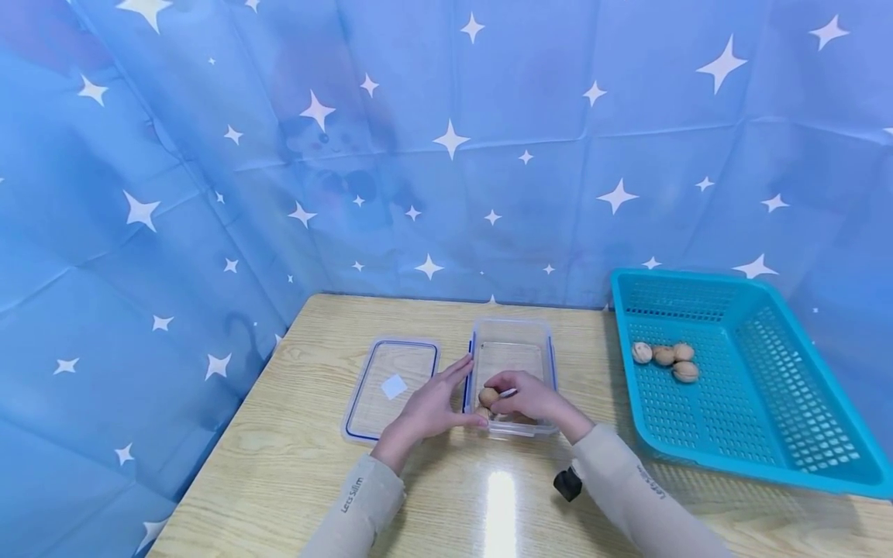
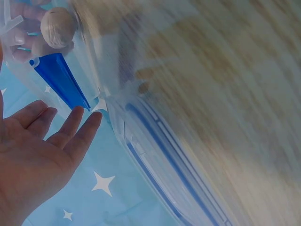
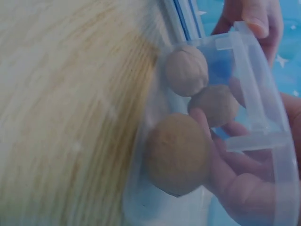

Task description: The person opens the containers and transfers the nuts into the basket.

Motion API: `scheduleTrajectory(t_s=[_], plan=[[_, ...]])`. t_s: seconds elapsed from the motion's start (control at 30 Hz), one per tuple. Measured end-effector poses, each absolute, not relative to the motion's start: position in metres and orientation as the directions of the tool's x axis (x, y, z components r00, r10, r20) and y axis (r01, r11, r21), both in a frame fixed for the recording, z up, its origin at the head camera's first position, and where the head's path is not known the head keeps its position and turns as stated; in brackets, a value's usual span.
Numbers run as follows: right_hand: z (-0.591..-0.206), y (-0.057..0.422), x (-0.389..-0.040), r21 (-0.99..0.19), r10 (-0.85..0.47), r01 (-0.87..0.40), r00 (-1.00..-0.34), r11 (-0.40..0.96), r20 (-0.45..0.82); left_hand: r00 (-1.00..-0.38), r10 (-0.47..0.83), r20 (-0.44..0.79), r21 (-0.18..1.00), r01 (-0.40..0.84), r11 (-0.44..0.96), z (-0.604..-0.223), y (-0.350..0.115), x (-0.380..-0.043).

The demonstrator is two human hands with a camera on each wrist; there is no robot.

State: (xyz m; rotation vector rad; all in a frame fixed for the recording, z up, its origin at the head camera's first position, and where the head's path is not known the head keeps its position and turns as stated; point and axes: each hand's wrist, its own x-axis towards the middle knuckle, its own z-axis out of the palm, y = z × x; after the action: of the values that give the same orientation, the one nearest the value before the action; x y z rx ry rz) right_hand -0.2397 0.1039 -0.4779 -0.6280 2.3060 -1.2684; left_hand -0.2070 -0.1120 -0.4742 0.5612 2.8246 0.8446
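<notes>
A clear plastic box (image 1: 512, 329) with blue side latches stands on the table. My left hand (image 1: 434, 404) rests against its left side, fingers extended beside the blue latch (image 2: 61, 77) and thumb (image 3: 256, 21) on the front rim. Inside the box, my right hand (image 1: 528, 396) has its fingers curled round a walnut (image 3: 215, 106), near the front left corner. Another walnut (image 3: 186, 70) sits beside that one, and a third walnut (image 3: 176, 155) lies closest to the right wrist camera. The box wall partly blurs the right fingers.
The box's clear lid (image 1: 363, 403), blue-sealed and with a white label, lies left of the box. A turquoise basket (image 1: 739, 403) with several walnuts (image 1: 685, 372) stands at the right. A small black object (image 1: 567, 484) shows by the right sleeve. Starry blue cloth hangs behind the table.
</notes>
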Motion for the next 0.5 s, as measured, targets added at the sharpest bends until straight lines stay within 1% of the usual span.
scheduleTrajectory(t_s=[0.5], plan=[[-0.4828, 0.0981, -0.24, -0.873, -0.527, -0.161, -0.841, 0.459, -0.122, -0.922, 0.386, -0.043, 0.553, 0.299, 0.777, -0.4738, -0.1118, -0.2061]])
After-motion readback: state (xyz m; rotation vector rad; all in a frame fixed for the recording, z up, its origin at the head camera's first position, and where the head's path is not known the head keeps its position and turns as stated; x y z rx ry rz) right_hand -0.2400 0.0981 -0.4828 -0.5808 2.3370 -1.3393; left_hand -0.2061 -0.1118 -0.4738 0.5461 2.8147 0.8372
